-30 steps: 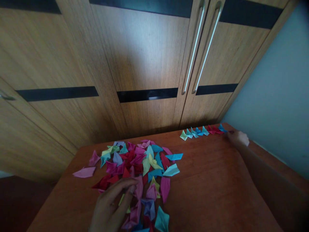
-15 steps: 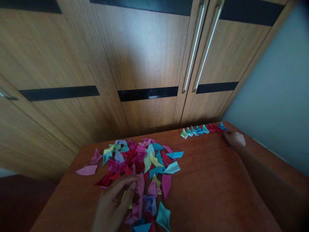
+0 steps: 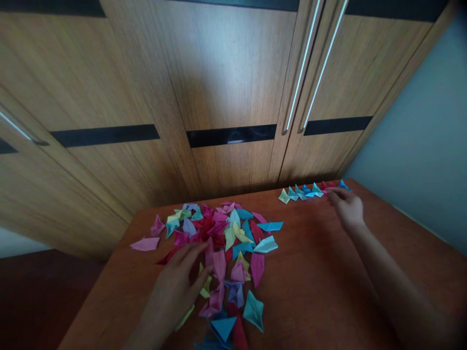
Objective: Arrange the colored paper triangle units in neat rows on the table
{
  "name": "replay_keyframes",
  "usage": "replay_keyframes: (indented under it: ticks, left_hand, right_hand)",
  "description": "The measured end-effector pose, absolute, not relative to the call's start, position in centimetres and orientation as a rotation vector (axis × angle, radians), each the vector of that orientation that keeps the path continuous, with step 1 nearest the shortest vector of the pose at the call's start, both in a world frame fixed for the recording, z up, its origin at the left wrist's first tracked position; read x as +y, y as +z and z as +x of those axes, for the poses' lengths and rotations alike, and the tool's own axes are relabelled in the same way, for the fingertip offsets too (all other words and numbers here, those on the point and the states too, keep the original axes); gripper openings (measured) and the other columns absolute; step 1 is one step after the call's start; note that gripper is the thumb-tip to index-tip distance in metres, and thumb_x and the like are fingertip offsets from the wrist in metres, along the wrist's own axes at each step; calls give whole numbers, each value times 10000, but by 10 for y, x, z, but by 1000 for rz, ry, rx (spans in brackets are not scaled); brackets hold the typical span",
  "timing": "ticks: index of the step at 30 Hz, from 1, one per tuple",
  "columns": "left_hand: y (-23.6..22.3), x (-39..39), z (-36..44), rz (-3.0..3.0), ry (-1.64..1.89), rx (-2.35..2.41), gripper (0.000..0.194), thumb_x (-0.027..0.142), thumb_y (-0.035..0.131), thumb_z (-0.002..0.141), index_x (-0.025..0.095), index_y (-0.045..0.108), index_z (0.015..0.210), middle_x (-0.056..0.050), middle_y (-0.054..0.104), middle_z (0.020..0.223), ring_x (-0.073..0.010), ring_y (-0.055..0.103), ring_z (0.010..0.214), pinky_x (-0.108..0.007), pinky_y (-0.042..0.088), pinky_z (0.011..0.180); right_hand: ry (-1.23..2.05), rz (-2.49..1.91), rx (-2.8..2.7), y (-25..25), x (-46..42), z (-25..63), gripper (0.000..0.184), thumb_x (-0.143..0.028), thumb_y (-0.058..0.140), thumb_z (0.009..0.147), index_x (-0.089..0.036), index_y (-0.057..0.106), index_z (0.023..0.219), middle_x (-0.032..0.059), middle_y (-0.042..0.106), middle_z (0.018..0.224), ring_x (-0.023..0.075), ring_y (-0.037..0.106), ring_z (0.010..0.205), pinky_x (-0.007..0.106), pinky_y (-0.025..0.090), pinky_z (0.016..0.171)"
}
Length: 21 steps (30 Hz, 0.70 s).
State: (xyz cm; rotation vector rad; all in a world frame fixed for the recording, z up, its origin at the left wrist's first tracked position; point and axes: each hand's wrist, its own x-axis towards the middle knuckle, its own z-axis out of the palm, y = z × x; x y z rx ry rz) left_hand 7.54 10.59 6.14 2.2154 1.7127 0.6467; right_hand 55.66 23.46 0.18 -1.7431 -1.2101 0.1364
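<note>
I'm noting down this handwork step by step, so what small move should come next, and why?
Probably the left hand should close its grip on the nearby pink folded paper: its thumb and forefinger stand apart close beside that piece, at the loose pile, while the right hand is at the row of folded papers.

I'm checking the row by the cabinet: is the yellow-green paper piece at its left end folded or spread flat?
Folded: the yellow-green paper piece shows a pointed top and angled faces, not a flat sheet.
</note>
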Motion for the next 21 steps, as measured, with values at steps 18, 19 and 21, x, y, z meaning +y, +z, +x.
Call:
replay_keyframes:
  ticks: [18, 19, 21]
  left_hand:
    - [49, 99, 101, 2348, 521, 1468, 456, 94, 527, 791, 275, 604, 1202, -59, 679, 1175, -245, 646, 1039, -394, 493, 896]
    - [50, 100, 101, 2336, 534, 1470, 449, 89, 519, 793, 270, 606, 1194, -54, 684, 1161, -237, 653, 1019, -387, 495, 895]
    - [51, 100, 101, 2310, 575, 1482, 434, 93, 514, 800, 260, 606, 1190, -50, 686, 1147, -228, 656, 1003, -385, 495, 904]
  right_hand:
    - [666, -1332, -2038, 5, 145, 325, 376, -115, 605, 757, -220, 658, 1114, 75, 664, 1089, 226, 616, 1016, 366, 485, 901]
    - [650, -1332, -2058, 3, 144, 324, 388, -100, 605, 750, -227, 660, 1113, 71, 662, 1095, 226, 612, 1024, 365, 478, 911]
    - [650, -1322, -2076, 2, 144, 322, 377, -91, 601, 750, -233, 668, 1092, 63, 669, 1066, 215, 623, 978, 343, 495, 868]
